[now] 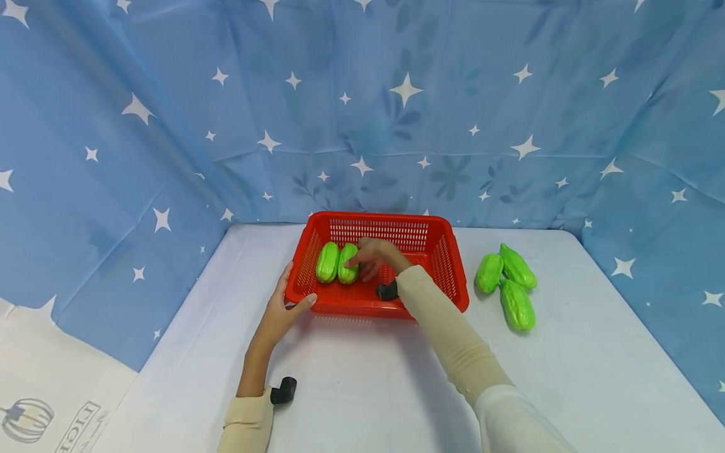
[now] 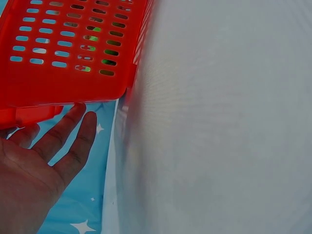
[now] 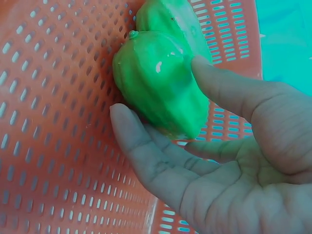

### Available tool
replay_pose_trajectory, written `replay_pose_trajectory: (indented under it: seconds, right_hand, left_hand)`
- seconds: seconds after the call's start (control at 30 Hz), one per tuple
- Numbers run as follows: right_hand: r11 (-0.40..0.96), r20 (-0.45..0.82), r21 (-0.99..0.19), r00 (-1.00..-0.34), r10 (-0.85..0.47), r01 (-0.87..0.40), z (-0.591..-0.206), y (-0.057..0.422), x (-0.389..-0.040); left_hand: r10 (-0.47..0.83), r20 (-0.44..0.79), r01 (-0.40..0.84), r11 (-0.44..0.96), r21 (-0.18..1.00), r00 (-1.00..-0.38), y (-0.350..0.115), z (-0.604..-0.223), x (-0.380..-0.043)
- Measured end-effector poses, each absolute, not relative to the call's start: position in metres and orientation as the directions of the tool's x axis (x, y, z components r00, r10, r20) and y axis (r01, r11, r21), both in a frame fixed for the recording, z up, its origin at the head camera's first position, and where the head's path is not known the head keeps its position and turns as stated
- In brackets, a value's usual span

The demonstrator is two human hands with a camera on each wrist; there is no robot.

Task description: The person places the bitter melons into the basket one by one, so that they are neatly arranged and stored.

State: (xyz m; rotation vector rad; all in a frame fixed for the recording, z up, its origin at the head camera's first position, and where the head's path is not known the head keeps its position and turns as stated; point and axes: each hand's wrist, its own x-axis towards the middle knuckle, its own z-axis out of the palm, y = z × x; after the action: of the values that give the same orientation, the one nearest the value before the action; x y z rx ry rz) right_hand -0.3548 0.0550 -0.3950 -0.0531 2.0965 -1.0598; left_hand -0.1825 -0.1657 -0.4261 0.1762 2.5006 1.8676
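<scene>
A red plastic basket (image 1: 374, 308) holds two green ribbed gourds side by side at its left end, a left gourd (image 1: 327, 262) and a right gourd (image 1: 348, 270). My right hand (image 1: 374, 257) reaches inside, its thumb against the right gourd (image 3: 158, 83) in the right wrist view. The fingers lie loosely spread beside and below that gourd, the index fingertip apart from it. My left hand (image 1: 279, 314) is at the basket's front left corner, thumb along the front and fingers along the left side. In the left wrist view its fingers are nearly straight, tips at the basket's rim.
Three more green gourds (image 1: 518, 304) lie in a cluster on the white table (image 1: 572, 365), right of the basket. A blue curtain with white stars (image 1: 374, 113) hangs behind the table and along both sides. Each wrist carries a small black camera (image 1: 284, 390).
</scene>
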Motion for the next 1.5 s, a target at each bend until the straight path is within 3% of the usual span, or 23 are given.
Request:
replay_pose_trajectory:
  seconds: [0.47,0.97,1.5]
  right_hand:
    - [0.663,-0.652,-0.676,-0.681,-0.335,0.321,-0.383,0.067,-0.346]
    - [0.718,-0.636,-0.65,-0.696,-0.334,0.249,-0.368,0.089,-0.337]
    - [0.685,-0.493,-0.724,-0.759,-0.424,0.088,-0.353,0.115,-0.322]
  left_hand:
    - [0.1,0.052,0.078,0.273,0.959,-0.994,-0.165,-0.426,-0.182]
    - [0.11,0.066,0.095,0.275,0.957,-0.992,-0.166,-0.429,-0.183]
    - [0.108,0.055,0.082,0.268,0.96,-0.993,-0.167,-0.428,-0.183]
